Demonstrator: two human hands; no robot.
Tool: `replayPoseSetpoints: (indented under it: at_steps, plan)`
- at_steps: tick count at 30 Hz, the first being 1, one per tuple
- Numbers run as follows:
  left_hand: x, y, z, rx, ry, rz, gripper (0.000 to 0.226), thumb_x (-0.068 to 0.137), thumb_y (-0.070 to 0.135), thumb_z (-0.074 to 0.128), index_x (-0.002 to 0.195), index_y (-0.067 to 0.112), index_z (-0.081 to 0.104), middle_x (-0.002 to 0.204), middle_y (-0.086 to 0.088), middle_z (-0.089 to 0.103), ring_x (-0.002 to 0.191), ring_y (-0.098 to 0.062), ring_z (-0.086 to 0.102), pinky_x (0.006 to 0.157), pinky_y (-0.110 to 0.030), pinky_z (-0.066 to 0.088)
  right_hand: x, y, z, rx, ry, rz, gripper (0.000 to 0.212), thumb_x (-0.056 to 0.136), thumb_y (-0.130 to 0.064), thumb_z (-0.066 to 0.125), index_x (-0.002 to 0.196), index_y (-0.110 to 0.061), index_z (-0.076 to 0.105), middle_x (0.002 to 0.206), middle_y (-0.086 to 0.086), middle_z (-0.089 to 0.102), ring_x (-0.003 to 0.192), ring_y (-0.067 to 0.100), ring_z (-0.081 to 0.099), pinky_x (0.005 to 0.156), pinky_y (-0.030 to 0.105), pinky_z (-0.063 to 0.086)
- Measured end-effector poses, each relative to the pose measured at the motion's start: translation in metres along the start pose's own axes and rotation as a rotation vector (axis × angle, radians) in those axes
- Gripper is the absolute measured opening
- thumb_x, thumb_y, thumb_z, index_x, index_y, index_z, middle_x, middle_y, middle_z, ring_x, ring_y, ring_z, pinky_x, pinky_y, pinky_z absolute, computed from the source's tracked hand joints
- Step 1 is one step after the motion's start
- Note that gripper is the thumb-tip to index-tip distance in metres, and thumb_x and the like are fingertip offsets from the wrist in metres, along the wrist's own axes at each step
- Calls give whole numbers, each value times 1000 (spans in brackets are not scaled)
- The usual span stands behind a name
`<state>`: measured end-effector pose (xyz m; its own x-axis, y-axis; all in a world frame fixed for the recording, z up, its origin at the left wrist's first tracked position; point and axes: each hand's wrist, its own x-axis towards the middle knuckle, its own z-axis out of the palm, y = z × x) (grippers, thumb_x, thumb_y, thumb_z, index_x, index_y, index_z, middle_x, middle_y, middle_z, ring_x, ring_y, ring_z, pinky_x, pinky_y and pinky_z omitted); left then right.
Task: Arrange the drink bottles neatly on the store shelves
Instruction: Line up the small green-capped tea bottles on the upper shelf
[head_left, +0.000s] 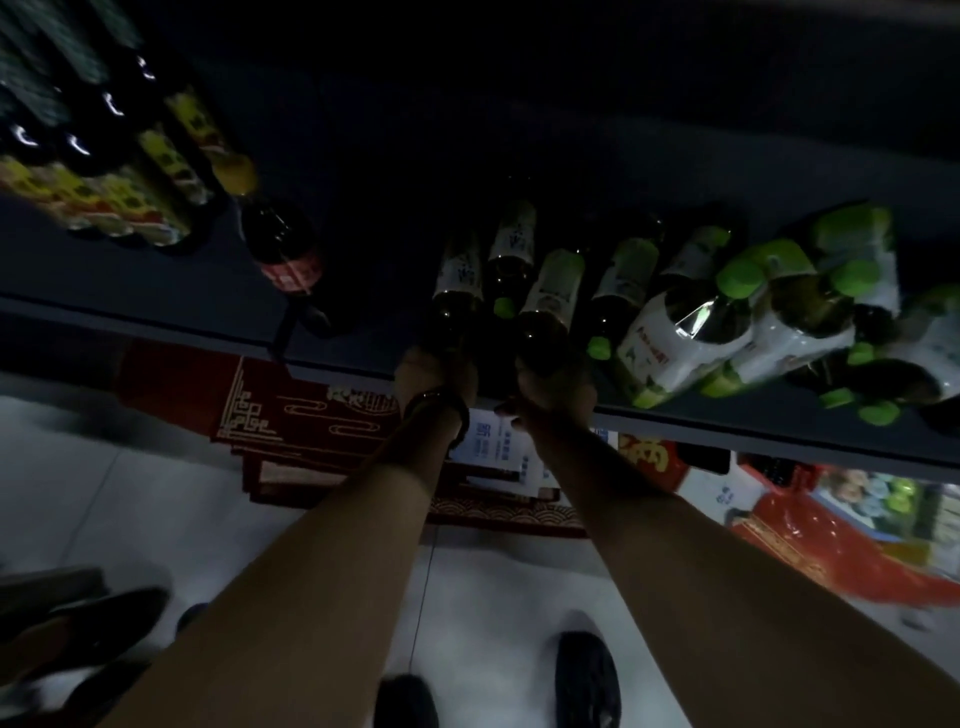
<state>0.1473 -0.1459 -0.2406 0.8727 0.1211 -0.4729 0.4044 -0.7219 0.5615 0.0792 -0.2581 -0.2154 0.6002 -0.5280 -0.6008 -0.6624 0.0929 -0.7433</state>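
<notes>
Where the arms end: at the front edge of the long dark grey shelf board (337, 358), both bare forearms stretched out side by side.
Left hand (436, 371): fingers wrapped round the near end of a dark glass bottle with a white paper label (458, 275) — a dark bracelet (436, 410) sits on the wrist.
Right hand (553, 387): curled round the near end of a second dark white-labelled bottle (551, 291), thumb out toward the left hand.
Held bottles: just behind the shelf's front edge, close beside each other; the dim light hides whether they rest on the board.
Further back on the shelf: more dark white-labelled bottles with green caps (511, 244).
Right end of the shelf: shrink-wrapped packs of green-capped bottles (691, 332), lying crookedly.
Left end of the shelf: rows of yellow-labelled bottles (171, 156) and one dark bottle with a red label (285, 260).
Below the shelf: red boxes with gold patterns (311, 415) — standing on pale floor tiles (493, 597).
</notes>
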Motion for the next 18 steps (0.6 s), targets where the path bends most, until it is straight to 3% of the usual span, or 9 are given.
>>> replayPoseSetpoints:
  at_steps: [3, 4, 6, 7, 9, 12, 13, 15, 18]
  plan:
    - [-25, -19, 4, -264, -119, 11, 84, 84, 66, 48, 141, 5, 57, 141, -18, 62, 128, -35, 60, 101, -36, 52, -16, 11, 2, 97, 66, -32, 16, 94, -45, 66, 99, -31, 61, 83, 0, 77, 64, 23, 78, 62, 42, 65]
    - [-33, -29, 9, -271, -99, 23, 82, 86, 66, 49, 142, 7, 58, 142, -15, 62, 128, -32, 62, 96, -31, 55, -21, 21, 2, 85, 86, -47, 16, 90, -51, 66, 95, -36, 63, 85, 0, 77, 67, 24, 78, 66, 48, 66]
    - [-62, -37, 9, -325, 5, 31, 47, 102, 46, 57, 136, 14, 62, 128, -3, 69, 114, -22, 67, 75, -14, 50, -31, 44, 1, 0, 121, -128, 17, 85, -61, 65, 96, -48, 63, 89, -3, 77, 77, 22, 78, 71, 52, 65]
    - [-76, -40, 9, -353, 80, 51, 34, 103, 42, 60, 127, 19, 64, 112, 7, 68, 104, -16, 67, 71, -15, 47, -41, 51, -1, -56, 147, -177, 20, 86, -64, 65, 102, -52, 63, 94, -4, 78, 83, 20, 78, 73, 50, 64]
    - [-100, -45, 8, -385, 206, 141, 22, 99, 40, 67, 111, 23, 59, 94, 19, 62, 88, -4, 63, 70, -18, 48, -66, 55, -7, -161, 209, -284, 32, 89, -52, 71, 118, -39, 63, 103, -6, 76, 93, 19, 76, 78, 43, 62]
    - [-123, -57, -1, -449, 277, 209, 21, 100, 42, 65, 111, 27, 56, 101, 11, 64, 92, -1, 61, 81, -32, 56, -88, 69, -19, -279, 235, -370, 30, 95, -34, 72, 118, -20, 58, 101, -9, 68, 98, 19, 73, 75, 22, 52]
    - [-128, -60, -6, -483, 299, 225, 22, 100, 44, 64, 113, 27, 58, 105, 6, 66, 96, -6, 64, 86, -36, 57, -96, 71, -24, -329, 240, -397, 36, 97, -42, 67, 121, -17, 57, 105, -6, 69, 100, 20, 73, 75, 24, 55]
    - [-142, -59, -22, -585, 335, 283, 16, 100, 38, 65, 114, 34, 57, 108, 4, 68, 100, -7, 67, 87, -30, 57, -108, 74, -36, -396, 259, -531, 58, 102, -53, 54, 133, -5, 56, 115, 9, 70, 101, 27, 70, 81, 37, 59]
    - [-160, -46, -57, -477, 426, 344, 22, 103, 25, 59, 124, 28, 54, 116, 6, 64, 100, -10, 64, 92, -29, 52, -129, 48, -59, -413, 311, -665, 50, 100, -28, 66, 137, 5, 54, 111, 18, 69, 92, 27, 67, 76, 29, 52]
